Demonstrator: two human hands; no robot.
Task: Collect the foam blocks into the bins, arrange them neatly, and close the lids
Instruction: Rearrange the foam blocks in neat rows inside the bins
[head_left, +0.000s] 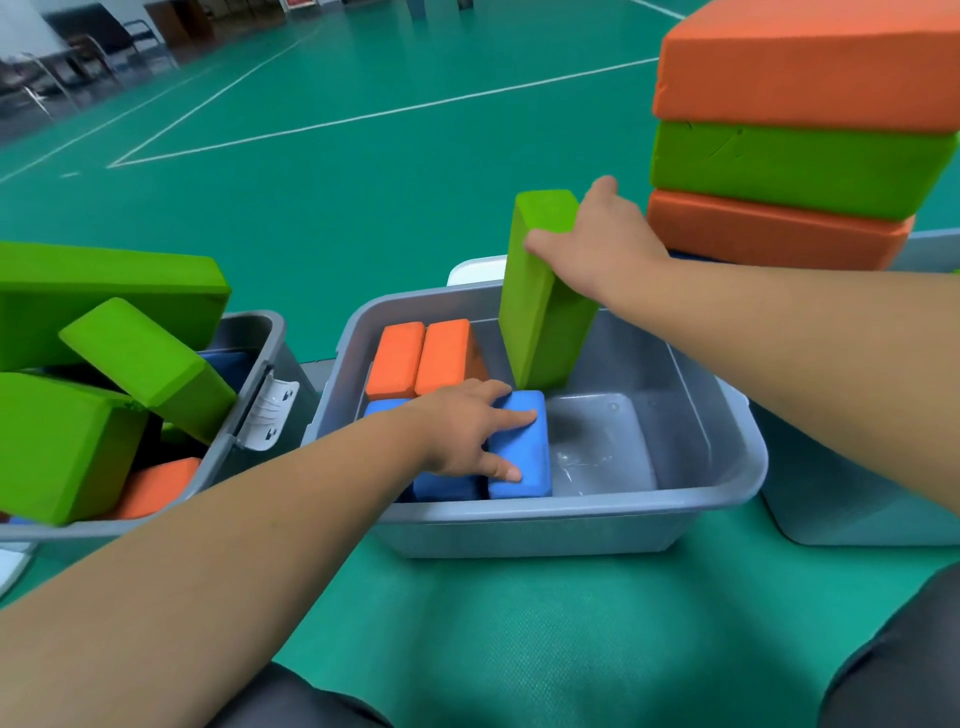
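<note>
Right hand (597, 244): grip round top of upright green block (540, 312), mid-frame bin (571, 514); left hand (462, 426) spread flat on blue block (524, 457).

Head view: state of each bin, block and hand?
middle bin, lid off, partly filled.
left bin, lid off, blocks heaped above rim.
upright green block, on end in middle bin, leaning, gripped at top.
blue block, flat in middle bin, pressed.
orange blocks, side by side, far left corner.
block stack, three high, at right.
left hand, fingers straight on blue block.
right hand, grips upright green block.
</note>
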